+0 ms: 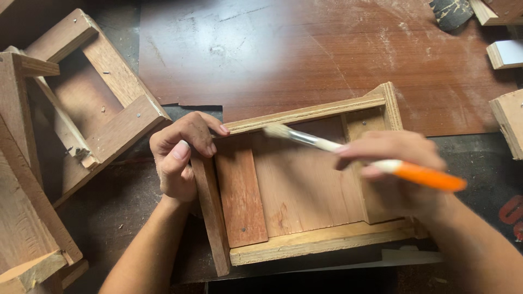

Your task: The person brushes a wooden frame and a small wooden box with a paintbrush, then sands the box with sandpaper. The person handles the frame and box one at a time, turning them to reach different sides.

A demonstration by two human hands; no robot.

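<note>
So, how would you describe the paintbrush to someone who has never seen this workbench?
Find the shallow wooden box frame at the middle of the workbench. Above it, the right hand holds a paintbrush. It is the only thing with a bright orange handle end, a white middle and pale bristles.

A curved red printed marking, cut off by the frame's right edge, sits on the dark work mat; no packages or screens appear.

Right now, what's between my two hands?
In the head view, the wooden box's plank floor and the brush's bristle end lie between the left hand and right hand.
</note>
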